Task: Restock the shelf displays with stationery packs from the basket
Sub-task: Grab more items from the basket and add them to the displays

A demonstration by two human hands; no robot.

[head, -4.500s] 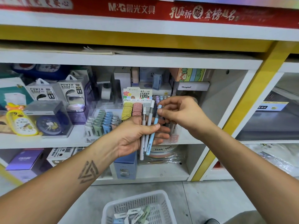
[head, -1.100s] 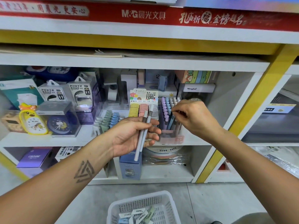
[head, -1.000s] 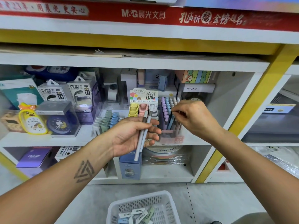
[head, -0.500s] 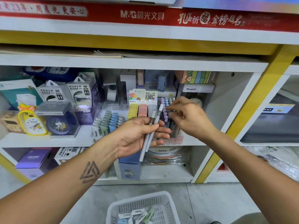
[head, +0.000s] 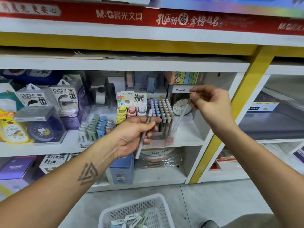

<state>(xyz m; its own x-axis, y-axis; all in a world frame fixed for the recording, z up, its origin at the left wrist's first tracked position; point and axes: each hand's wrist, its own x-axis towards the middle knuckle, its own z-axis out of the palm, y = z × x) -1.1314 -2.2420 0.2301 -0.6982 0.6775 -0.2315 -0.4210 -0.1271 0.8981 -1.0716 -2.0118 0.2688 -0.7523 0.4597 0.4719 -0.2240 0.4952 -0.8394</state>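
My left hand (head: 133,134) grips one grey pen (head: 143,139) in front of the middle shelf. My right hand (head: 212,106) pinches the top of a second pale pen (head: 181,119), which slants down toward the right edge of the clear pen display box (head: 162,129). That box holds several upright pastel pens. On the floor below stands a white plastic basket (head: 115,213) with several small flat packs (head: 133,219) in it.
Eraser display (head: 97,127) and a tray of yellow, pink and grey lead cases (head: 131,111) stand left of the pen box. Boxed clocks (head: 41,127) and power banks fill the left shelf. A round clock (head: 179,107) sits behind the pens. A yellow post (head: 233,112) bounds the shelf.
My right hand has taken one of the two pens from my left hand and moved it up and to the right, over the pen box. One pen stays in my left hand.
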